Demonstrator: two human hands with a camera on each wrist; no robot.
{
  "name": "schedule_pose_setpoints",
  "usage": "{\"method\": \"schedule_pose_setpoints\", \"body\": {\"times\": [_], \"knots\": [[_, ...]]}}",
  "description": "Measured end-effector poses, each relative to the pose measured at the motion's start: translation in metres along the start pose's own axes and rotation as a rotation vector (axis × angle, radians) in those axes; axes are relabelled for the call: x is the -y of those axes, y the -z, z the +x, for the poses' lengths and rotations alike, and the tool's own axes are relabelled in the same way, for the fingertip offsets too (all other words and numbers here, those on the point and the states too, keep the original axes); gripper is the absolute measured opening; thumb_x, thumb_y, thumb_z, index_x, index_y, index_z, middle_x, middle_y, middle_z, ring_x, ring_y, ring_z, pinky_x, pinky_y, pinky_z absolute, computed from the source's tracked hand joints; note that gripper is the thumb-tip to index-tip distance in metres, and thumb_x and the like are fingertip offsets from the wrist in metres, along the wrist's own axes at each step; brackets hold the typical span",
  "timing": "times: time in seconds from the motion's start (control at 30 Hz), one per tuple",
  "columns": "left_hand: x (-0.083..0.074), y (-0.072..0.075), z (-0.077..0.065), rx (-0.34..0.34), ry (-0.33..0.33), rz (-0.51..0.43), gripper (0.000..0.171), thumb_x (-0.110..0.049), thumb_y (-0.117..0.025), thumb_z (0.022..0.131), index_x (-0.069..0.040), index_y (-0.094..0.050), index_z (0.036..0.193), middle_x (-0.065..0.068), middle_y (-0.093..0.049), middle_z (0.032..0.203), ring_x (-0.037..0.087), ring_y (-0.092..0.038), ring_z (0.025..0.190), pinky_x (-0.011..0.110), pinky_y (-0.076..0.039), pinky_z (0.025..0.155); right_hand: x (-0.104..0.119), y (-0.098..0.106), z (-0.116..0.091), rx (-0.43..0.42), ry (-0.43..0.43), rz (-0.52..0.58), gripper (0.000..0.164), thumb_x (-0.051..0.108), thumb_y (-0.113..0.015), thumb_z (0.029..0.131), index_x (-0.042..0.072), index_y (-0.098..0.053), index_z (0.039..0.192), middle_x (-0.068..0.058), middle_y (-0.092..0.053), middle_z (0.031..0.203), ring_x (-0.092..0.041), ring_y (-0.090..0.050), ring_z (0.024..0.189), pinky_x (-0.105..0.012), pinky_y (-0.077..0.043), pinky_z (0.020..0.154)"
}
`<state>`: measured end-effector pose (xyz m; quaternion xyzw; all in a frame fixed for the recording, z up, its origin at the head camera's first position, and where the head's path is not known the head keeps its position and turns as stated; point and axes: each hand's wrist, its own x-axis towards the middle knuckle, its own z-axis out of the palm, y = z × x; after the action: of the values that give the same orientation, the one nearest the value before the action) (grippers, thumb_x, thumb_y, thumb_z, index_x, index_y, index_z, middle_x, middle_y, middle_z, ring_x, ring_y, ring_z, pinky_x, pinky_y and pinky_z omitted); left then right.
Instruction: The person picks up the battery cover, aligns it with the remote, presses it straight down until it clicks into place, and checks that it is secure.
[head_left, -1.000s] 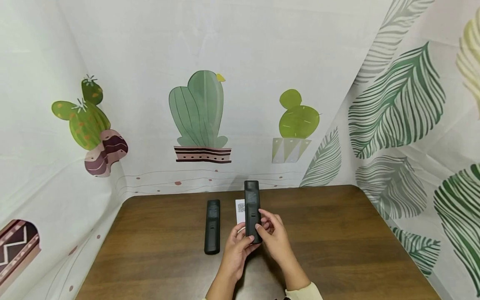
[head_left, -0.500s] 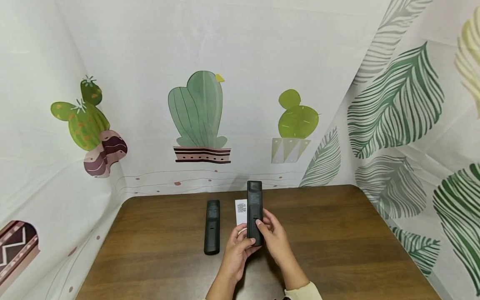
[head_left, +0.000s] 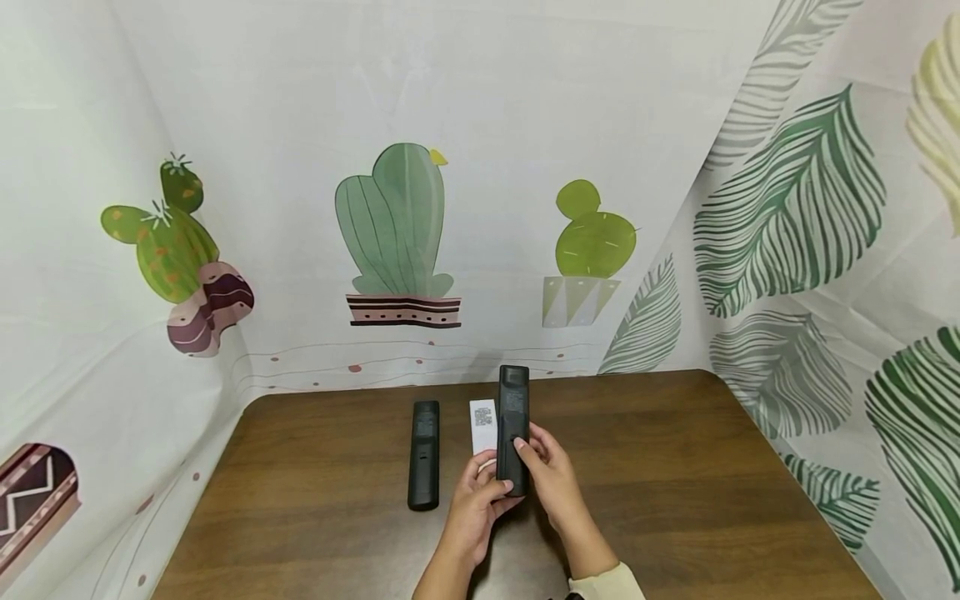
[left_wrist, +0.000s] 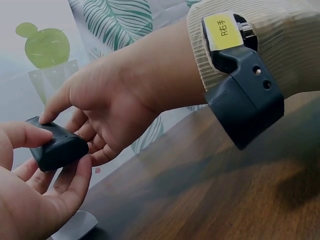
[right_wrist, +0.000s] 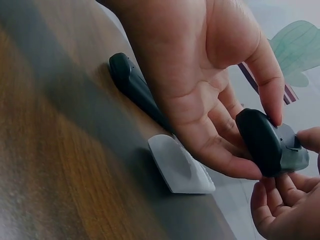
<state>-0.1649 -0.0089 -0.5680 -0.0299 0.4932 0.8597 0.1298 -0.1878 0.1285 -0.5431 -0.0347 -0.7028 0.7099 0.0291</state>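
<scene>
Both hands hold a black remote control (head_left: 513, 408) above the table, its back side facing up. My left hand (head_left: 474, 508) grips the lower end, thumb on top and fingers underneath. At the right edge my right hand (head_left: 553, 475) holds the same remote, its thumb on the battery cover and the other fingers beside and behind it. In the left wrist view the remote (left_wrist: 60, 147) shows end-on between the two hands. A second black remote control (head_left: 424, 454) lies back side up on the table to the left. Inside the remote is not visible.
A white, slab-like item (head_left: 483, 425) with a printed label lies behind the left hand, partly covered by it; its end (right_wrist: 180, 167) looks rounded. The brown wooden table (head_left: 315, 500) meets a white cloth backdrop (head_left: 510, 100) printed with cacti and leaves.
The held remote has shifted slightly right and toward the person, uncovering more of the white item. The right thumb has moved up onto the battery cover. The other remote has stayed put.
</scene>
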Motion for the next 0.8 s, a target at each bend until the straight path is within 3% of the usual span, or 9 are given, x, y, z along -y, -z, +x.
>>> {"method": "schedule_pose_setpoints", "body": {"times": [0.4, 0.8], "knots": [[0.0002, 0.0001, -0.0001, 0.013, -0.006, -0.001, 0.055, 0.003, -0.061, 0.086, -0.005, -0.043, 0.138, 0.004, -0.066, 0.122, 0.02, -0.07, 0.1, 0.037, -0.058, 0.087, -0.0017, -0.0005, 0.0012, 0.002, -0.026, 0.074, 0.043, 0.015, -0.062, 0.099, -0.001, -0.054, 0.138, -0.021, -0.068, 0.119, -0.009, -0.064, 0.096, -0.019, -0.05, 0.088], [0.0004, -0.0007, 0.0007, 0.006, 0.003, -0.004, 0.055, 0.003, -0.062, 0.085, -0.003, -0.042, 0.136, 0.004, -0.066, 0.121, 0.019, -0.07, 0.099, 0.036, -0.058, 0.085, -0.0014, 0.0, 0.0016, -0.007, -0.037, 0.075, 0.041, 0.015, -0.062, 0.099, -0.002, -0.055, 0.137, -0.021, -0.068, 0.118, -0.01, -0.064, 0.095, -0.019, -0.051, 0.087]]}}
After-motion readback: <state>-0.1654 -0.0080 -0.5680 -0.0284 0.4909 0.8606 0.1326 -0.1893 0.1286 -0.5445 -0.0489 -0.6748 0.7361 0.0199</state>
